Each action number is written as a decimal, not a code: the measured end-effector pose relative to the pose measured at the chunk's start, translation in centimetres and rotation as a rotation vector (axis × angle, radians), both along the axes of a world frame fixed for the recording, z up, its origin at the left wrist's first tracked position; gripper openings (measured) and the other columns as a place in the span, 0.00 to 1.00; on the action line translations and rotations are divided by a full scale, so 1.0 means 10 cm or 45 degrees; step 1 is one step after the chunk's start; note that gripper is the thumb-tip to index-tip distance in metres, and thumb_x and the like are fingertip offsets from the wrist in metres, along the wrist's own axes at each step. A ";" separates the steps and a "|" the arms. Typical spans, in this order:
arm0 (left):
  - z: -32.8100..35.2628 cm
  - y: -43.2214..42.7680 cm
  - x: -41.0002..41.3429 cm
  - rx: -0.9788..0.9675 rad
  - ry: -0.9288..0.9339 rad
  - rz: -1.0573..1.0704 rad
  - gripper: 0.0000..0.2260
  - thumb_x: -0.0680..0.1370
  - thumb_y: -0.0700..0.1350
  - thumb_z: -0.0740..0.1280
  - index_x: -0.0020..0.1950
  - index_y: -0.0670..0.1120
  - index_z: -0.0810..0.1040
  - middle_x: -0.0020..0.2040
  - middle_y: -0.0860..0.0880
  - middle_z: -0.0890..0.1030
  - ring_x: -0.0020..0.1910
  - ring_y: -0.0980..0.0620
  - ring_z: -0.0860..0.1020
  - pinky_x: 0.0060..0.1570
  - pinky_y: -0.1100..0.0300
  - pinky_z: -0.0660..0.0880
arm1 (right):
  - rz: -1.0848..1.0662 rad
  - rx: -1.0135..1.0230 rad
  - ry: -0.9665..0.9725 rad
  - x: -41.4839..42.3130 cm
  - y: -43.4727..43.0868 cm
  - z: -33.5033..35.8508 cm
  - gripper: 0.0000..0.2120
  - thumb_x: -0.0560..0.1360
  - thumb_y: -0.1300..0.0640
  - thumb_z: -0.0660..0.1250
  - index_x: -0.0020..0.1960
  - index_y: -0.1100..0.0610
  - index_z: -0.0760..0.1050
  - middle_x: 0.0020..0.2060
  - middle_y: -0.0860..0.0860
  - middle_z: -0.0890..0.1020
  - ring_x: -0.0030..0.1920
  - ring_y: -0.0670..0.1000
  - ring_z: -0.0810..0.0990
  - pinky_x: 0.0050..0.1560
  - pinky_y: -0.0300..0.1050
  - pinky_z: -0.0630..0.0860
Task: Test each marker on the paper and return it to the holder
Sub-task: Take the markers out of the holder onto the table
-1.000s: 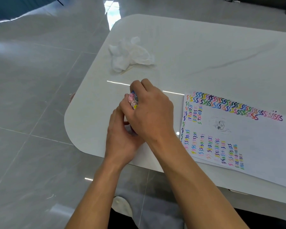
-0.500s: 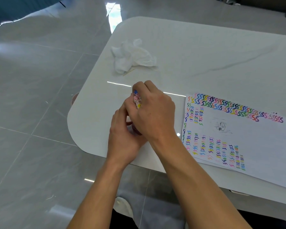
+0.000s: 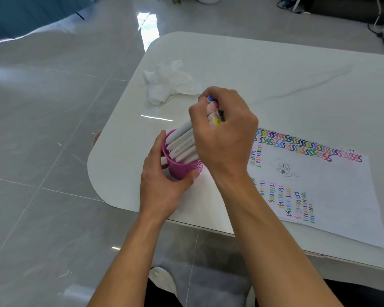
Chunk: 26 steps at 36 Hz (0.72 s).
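Pink holder [image 3: 182, 172] near the front-left corner of the white bench [image 3: 275, 74], just left of the paper [image 3: 324, 196]. Left hand [image 3: 162, 189] wrapped round the pink holder from the near side, thumb on its right wall. White markers [image 3: 182, 141] leaning in it, caps up. Right hand [image 3: 227, 136] clamped over the cap ends, fingers curled, wrist raised. Marker count hard to tell, maybe five. Crumpled tissue [image 3: 166, 85] beyond, apart

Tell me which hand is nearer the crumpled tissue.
Right. The right hand, gripping the markers near their tops, is just right of the tissue; the left hand wraps the pink holder, farther from it, nearer the person.
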<state>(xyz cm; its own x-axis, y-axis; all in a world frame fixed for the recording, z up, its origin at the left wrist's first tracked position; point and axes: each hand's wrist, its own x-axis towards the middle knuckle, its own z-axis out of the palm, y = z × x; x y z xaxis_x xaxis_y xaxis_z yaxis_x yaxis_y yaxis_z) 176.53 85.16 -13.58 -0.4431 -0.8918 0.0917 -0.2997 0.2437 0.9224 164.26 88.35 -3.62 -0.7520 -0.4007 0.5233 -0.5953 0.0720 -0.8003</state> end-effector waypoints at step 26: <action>-0.10 -0.15 -0.07 -0.024 0.079 0.124 0.39 0.68 0.51 0.81 0.74 0.63 0.64 0.68 0.63 0.72 0.62 0.64 0.75 0.49 0.77 0.74 | -0.363 0.063 -0.865 -0.56 0.28 -0.86 0.12 0.80 0.55 0.65 0.40 0.55 0.82 0.34 0.47 0.84 0.41 0.49 0.80 0.48 0.48 0.76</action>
<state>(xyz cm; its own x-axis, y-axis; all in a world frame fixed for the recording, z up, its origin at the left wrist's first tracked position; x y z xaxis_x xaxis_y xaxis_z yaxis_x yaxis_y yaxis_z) 175.81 83.65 -14.59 -0.3477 -0.9281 0.1331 -0.2655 0.2336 0.9354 158.67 91.15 -12.23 -0.9823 -0.1522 -0.1089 0.0780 0.1956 -0.9776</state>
